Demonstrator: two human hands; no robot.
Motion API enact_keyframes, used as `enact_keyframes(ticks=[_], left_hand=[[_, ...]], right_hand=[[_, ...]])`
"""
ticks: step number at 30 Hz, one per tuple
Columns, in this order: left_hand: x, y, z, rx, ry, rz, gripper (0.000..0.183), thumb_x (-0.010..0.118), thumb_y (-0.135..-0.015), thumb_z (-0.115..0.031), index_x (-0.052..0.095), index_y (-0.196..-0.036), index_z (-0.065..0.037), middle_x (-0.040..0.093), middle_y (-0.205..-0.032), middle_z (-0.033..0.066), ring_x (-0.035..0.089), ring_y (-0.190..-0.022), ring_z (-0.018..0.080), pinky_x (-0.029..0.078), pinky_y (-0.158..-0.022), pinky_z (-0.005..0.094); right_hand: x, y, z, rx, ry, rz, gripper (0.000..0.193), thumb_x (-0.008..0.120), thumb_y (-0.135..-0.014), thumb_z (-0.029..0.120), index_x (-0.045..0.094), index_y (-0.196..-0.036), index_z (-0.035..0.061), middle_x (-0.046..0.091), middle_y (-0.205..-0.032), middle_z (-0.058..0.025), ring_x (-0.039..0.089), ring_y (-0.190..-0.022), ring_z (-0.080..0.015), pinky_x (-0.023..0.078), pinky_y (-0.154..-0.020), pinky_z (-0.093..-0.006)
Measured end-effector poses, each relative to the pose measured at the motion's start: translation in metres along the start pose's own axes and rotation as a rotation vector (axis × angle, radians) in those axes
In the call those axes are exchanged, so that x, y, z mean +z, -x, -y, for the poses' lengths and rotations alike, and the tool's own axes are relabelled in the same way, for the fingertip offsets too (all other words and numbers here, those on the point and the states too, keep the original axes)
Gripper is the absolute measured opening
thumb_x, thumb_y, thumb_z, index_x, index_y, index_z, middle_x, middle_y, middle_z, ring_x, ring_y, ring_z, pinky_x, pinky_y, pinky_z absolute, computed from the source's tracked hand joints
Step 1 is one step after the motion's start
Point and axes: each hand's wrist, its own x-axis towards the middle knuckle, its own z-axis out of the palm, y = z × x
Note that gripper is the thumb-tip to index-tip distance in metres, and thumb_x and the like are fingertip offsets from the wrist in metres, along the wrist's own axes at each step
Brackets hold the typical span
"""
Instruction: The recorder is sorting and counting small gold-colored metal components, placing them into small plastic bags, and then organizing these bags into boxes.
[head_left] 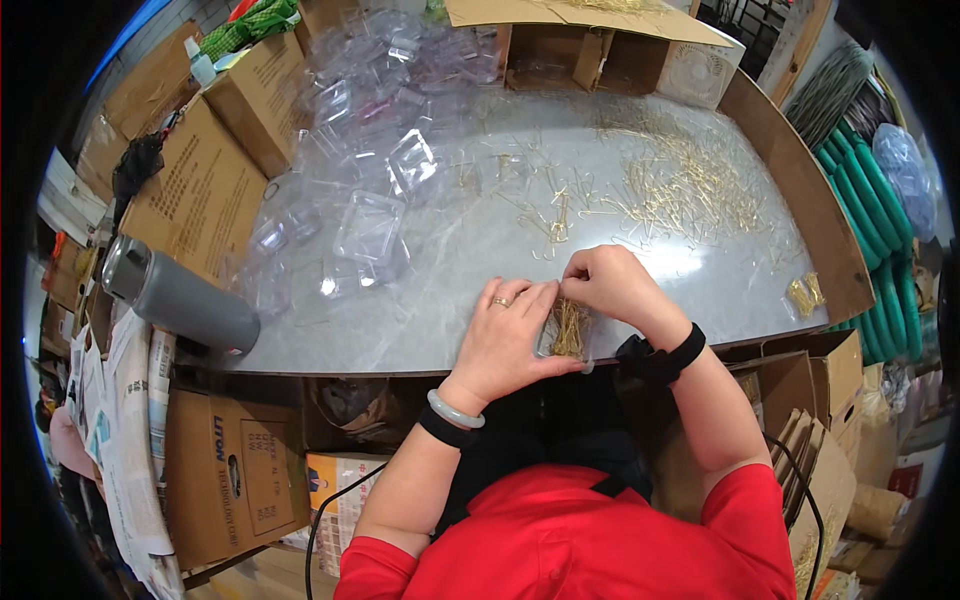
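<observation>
My left hand (505, 335) wraps round a small clear plastic box at the table's near edge, its thumb along the near end and its fingertips at the far end. Gold-coloured wire hooks (568, 332) lie bunched lengthwise in that box. At the box's far end, my right hand (608, 283) is closed in a pinch beside the left fingertips; what it pinches, if anything, is hidden. A few loose hooks (556, 222) lie just beyond my hands. Farther right spreads a large scatter of the same gold hooks (690, 190).
Clear plastic boxes (370, 228) are strewn and heaped over the table's left and far left. A grey bottle (190, 300) stands at the left edge. Cardboard boxes (195, 200) wall the left side; an open carton (545, 60) stands at the back. Two hook bundles (805, 295) lie at right.
</observation>
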Motion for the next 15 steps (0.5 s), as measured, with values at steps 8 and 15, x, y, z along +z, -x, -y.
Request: enact_keyframes(ticks=[8,15], left_hand=[[0.001,0.004,0.003,-0.001,-0.014,-0.014,0.091,0.08,-0.072,-0.059,0.056,-0.134,0.003,0.062,-0.128,0.0133,0.054,-0.124,0.0318,0.032,-0.114,0.0525],[0.002,0.003,0.002,0.001,-0.025,-0.014,0.092,0.08,-0.072,-0.06,0.056,-0.134,0.003,0.063,-0.129,0.0142,0.054,-0.124,0.0319,0.032,-0.115,0.0518]], right_hand=[[-0.002,0.025,0.005,-0.058,-0.02,-0.082,0.017,0.069,-0.082,0.017,0.075,-0.09,0.0038,0.07,-0.083,-0.0165,0.069,-0.079,-0.035,0.054,-0.072,-0.0413],[0.005,0.034,-0.004,-0.215,0.02,-0.153,0.007,0.067,-0.087,0.01,0.071,-0.092,0.0066,0.066,-0.089,-0.0135,0.067,-0.082,-0.0355,0.054,-0.072,-0.0433]])
